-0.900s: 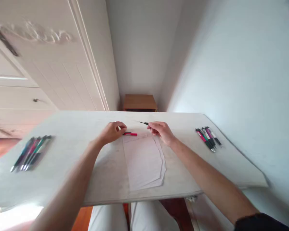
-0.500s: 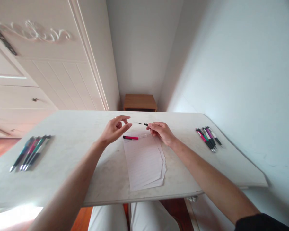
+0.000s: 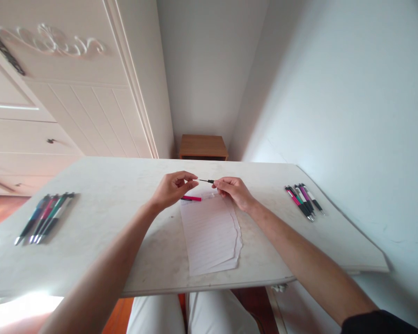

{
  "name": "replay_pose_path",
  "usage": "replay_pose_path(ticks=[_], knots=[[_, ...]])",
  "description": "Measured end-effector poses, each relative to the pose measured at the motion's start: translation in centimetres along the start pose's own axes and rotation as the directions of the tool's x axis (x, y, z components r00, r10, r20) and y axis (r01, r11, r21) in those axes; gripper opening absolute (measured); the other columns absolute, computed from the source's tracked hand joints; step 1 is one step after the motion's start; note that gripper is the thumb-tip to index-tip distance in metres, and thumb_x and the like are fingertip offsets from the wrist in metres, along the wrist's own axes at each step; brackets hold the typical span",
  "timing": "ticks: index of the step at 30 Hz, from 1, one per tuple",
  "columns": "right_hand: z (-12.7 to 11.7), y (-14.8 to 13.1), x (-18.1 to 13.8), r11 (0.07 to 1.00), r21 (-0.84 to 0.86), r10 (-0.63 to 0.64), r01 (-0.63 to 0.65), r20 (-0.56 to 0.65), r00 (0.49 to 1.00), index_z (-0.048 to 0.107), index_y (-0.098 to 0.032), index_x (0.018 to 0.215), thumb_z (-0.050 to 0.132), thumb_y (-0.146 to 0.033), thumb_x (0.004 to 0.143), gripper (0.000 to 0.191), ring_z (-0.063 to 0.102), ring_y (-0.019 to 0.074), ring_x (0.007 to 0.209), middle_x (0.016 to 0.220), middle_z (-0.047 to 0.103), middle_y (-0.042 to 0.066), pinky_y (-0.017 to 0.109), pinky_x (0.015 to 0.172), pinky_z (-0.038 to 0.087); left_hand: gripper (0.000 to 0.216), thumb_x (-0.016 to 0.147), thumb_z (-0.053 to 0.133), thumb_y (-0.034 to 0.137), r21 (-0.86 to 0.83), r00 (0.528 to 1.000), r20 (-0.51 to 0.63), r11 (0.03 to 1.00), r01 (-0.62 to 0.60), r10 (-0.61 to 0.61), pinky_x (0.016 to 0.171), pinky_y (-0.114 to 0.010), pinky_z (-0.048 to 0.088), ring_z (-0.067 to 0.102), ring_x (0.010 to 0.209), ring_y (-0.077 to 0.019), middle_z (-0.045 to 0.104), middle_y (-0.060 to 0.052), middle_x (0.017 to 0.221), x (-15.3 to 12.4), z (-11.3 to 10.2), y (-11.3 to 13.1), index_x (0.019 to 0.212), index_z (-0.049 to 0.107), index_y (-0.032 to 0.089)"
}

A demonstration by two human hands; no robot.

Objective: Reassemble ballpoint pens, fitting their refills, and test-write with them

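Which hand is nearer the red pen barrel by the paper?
Left. The left hand is close by the left end of the red pen barrel; contact unclear. The right hand is farther off, past its right end, pinching a slim black pen part.

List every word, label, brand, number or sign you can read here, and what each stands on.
No readable text anywhere.
Left pens: any print too blurred.
Right pens: too small.
Paper sheets: faint ruled lines, no legible writing.
Red pen part and dark slim piece: too small to tell.

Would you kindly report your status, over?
Right hand pinching slim black piece; left hand at its thin end, contact unclear. Red pen part by far edge of paper.
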State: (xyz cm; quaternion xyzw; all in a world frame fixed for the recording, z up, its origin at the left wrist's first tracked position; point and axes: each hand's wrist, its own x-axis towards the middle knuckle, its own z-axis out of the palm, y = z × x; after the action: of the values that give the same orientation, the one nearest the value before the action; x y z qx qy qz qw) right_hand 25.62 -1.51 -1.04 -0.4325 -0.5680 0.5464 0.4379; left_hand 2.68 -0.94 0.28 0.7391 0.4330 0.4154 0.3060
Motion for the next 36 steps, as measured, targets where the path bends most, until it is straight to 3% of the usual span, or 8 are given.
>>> replay_pose_path(ticks=[3,10,17,24,29,36], knots=[[0.0,0.0,0.0,1.000,-0.014,-0.003,0.003,0.007,1.000,0.073,-0.016,0.072,0.074,-0.047,0.072,0.030,0.047,0.0097,0.053,0.058,0.060,0.000,0.025,0.053,0.036,0.041,0.076,0.071,0.047,-0.054,1.000,-0.004,0.998,0.025,-0.025,0.047,-0.021,0.039,0.049,0.052,-0.0085,0.067,-0.005,0.082,-0.2,0.0,0.2,0.102,0.070,0.016],[0.1,0.0,-0.1,0.999,-0.040,-0.003,0.004,0.019,1.000,0.076,-0.016,0.078,0.074,-0.048,0.072,0.033,0.049,0.0104,0.055,0.059,0.062,0.001,0.025,0.054,0.038,0.041,0.078,0.070,0.046,-0.048,0.999,-0.032,0.999,0.001,-0.002,0.047,-0.022,0.035,0.044,0.050,-0.0079,0.061,0.000,0.069,0.0,0.2,-0.6,0.106,0.070,0.017],[0.2,0.2,-0.1,0.999,-0.042,-0.010,0.011,0.021,1.000,0.077,-0.014,0.076,0.075,-0.048,0.069,0.035,0.049,0.0105,0.055,0.059,0.062,0.001,0.026,0.054,0.039,0.034,0.084,0.061,0.049,0.088,0.996,-0.060,0.995,-0.056,0.061,0.065,-0.026,0.047,0.061,0.071,-0.0157,0.070,-0.006,0.080,0.4,0.1,-1.5,0.081,0.073,0.017],[0.1,0.2,-0.1,0.999,-0.016,-0.052,0.052,-0.004,0.999,0.075,-0.015,0.067,0.075,-0.047,0.071,0.032,0.049,0.0103,0.054,0.064,0.065,0.004,0.025,0.052,0.040,0.031,0.086,0.055,0.046,0.083,0.996,-0.068,0.995,0.056,-0.050,0.047,-0.022,0.038,0.047,0.046,-0.0102,0.052,0.003,0.054,0.3,0.1,-1.0,0.075,0.060,0.017],[-0.4,0.0,0.0,0.998,-0.020,-0.055,0.055,-0.021,0.998,0.073,-0.015,0.067,0.072,-0.049,0.073,0.034,0.049,0.0106,0.056,0.064,0.064,0.004,0.024,0.051,0.040,0.029,0.086,0.054,0.044,0.027,0.985,-0.139,0.994,0.107,-0.103,0.046,-0.022,0.040,0.050,0.044,-0.0094,0.057,0.001,0.064,0.5,-0.1,-1.0,0.075,0.056,0.018],[-2.4,-1.2,0.2,0.983,-0.158,-0.088,0.090,0.019,0.996,0.074,-0.014,0.075,0.077,-0.045,0.069,0.032,0.053,0.0110,0.057,0.062,0.064,0.002,0.025,0.057,0.044,0.028,0.084,0.053,0.045,0.024,0.978,-0.172,0.992,0.127,-0.121,0.046,-0.023,0.041,0.051,0.043,-0.0094,0.058,0.001,0.067,0.8,-0.3,-1.6,0.076,0.056,0.018]])
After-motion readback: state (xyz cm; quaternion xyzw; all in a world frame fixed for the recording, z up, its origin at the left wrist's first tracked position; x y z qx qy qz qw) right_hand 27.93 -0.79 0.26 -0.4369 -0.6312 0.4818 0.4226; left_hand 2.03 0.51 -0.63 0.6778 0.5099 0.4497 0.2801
